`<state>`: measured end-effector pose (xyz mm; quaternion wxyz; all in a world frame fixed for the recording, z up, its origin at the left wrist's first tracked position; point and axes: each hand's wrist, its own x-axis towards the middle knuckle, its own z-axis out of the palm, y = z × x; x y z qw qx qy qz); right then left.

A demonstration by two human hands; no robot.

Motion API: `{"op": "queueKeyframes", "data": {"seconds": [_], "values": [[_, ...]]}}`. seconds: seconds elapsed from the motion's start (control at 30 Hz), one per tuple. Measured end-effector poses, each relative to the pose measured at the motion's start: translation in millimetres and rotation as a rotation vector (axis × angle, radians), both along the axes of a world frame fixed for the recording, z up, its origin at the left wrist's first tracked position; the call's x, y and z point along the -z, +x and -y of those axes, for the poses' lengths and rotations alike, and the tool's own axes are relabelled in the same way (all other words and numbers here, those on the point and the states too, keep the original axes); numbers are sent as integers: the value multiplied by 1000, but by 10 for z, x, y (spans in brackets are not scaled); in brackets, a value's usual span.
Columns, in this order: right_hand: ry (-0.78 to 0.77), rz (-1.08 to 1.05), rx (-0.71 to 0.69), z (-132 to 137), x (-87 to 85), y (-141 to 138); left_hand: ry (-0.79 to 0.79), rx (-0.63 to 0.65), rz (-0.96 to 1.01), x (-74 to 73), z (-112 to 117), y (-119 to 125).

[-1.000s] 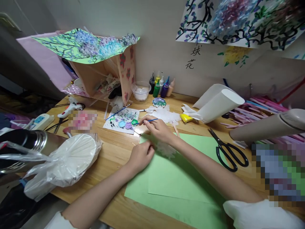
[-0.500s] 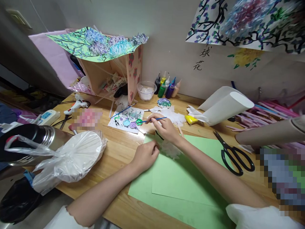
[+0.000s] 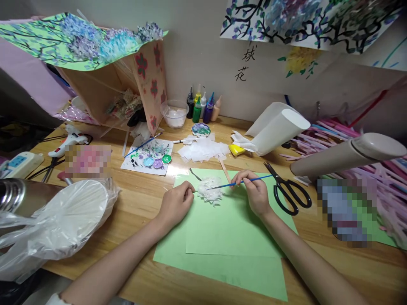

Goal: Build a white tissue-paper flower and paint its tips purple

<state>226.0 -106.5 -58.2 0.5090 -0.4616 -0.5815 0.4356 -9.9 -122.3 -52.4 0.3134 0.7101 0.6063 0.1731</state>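
My right hand (image 3: pixel 254 192) pinches a thin blue paintbrush (image 3: pixel 251 179), held nearly level. The brush tip points left and reaches the ruffled white paper flower (image 3: pixel 210 190). That flower lies on the upper part of a green paper sheet (image 3: pixel 235 233), with a short dark painted stroke beside it. Left of the flower, my left hand (image 3: pixel 176 203) rests closed at the sheet's edge, its fingers curled; whatever they may hold is hidden. A second, larger green sheet (image 3: pixel 222 271) lies underneath. Black-handled scissors (image 3: pixel 291 192) lie right of my right hand.
Behind stand a paint-spotted palette card (image 3: pixel 148 157), white paper scraps (image 3: pixel 203 149), paint bottles (image 3: pixel 197 108) and a clear tub (image 3: pixel 174 114). To the left are a bagged bowl (image 3: pixel 79 212) and a glue gun (image 3: pixel 68 142). Rolled white paper (image 3: pixel 276 127) and a tumbler (image 3: pixel 343 154) stand right.
My right hand has brought the brush from the green paint on the palette back to the right, over the white flower. The view has shifted; my left hand stays by the sheet's edge.
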Motion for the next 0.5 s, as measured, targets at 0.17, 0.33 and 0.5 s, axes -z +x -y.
{"op": "queueKeyframes", "data": {"seconds": [0.17,0.33,0.5], "values": [[0,-55,135,-26,58,90,-8,-12,-12,-4,-2,8],[-31,-76,-31,56,34,95,-10,-20,-21,-8,-2,14],[-37,-25,69,35,79,153,-10,-16,-23,-8,-9,14]]}}
